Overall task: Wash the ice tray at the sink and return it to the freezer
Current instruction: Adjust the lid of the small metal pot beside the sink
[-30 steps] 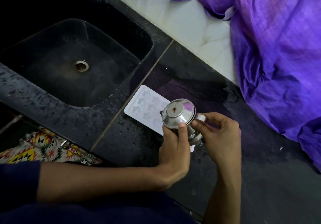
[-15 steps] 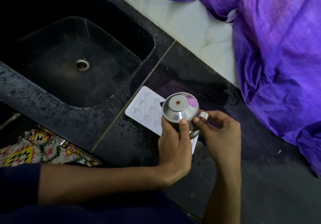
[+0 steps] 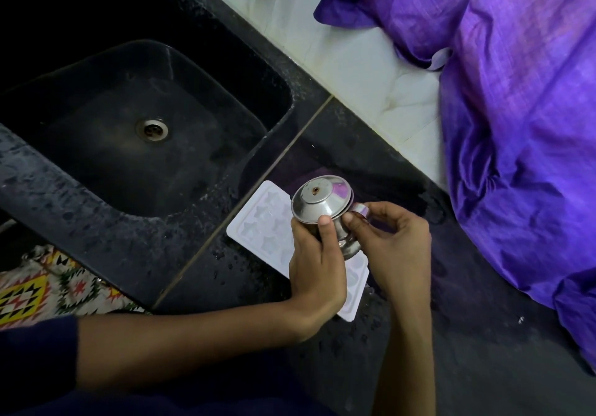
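Note:
A white ice tray [image 3: 262, 222] with star-shaped moulds lies flat on the wet black counter, just right of the sink; my hands hide its middle. Above it I hold a small lidded steel pot [image 3: 319, 204]. My left hand [image 3: 314, 267] wraps the pot's body, thumb pressed against the lid's rim. My right hand [image 3: 392, 248] pinches the pot's side handle between thumb and fingers. The black sink [image 3: 80, 196] with its steel drain [image 3: 152, 129] lies to the left, with nothing in its basin.
A purple cloth [image 3: 516, 109] is heaped over the counter's right side and against the white tiled wall [image 3: 364, 60]. A patterned fabric [image 3: 48, 286] shows below the counter's front edge at left. Water drops dot the black counter [image 3: 483, 367].
The steel pot has tipped slightly in my hands, and the lid's top now faces more toward me. The ice tray has not moved.

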### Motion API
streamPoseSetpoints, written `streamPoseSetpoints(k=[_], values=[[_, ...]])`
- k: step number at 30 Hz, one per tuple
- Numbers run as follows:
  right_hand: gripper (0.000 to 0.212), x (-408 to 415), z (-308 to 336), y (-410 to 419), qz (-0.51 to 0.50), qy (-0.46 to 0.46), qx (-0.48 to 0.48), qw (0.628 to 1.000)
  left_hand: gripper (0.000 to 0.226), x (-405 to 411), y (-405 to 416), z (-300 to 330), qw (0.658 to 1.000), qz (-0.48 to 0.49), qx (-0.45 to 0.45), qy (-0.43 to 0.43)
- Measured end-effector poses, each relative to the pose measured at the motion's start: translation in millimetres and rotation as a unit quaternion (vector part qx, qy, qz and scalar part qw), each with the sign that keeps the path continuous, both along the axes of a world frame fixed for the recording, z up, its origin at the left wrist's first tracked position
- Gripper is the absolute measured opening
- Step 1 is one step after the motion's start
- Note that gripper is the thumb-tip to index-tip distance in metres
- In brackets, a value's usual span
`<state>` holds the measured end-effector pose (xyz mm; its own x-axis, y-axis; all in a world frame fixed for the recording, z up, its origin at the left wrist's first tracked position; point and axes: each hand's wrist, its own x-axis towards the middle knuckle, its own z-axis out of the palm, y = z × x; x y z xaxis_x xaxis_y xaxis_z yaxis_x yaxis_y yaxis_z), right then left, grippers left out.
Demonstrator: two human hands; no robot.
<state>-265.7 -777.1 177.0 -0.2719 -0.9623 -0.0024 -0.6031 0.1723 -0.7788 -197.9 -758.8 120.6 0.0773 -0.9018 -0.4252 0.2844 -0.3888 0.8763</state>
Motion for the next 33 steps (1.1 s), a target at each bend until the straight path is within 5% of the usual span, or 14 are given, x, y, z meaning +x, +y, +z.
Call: streamPoseSetpoints(k=[33], values=[[0.014, -0.6, -5.6, -6.7, 0.017, 0.000, -0.022, 1.000, 0.046, -4.0, -11.2, -4.8, 1.000, 0.002, 0.021, -0.005]])
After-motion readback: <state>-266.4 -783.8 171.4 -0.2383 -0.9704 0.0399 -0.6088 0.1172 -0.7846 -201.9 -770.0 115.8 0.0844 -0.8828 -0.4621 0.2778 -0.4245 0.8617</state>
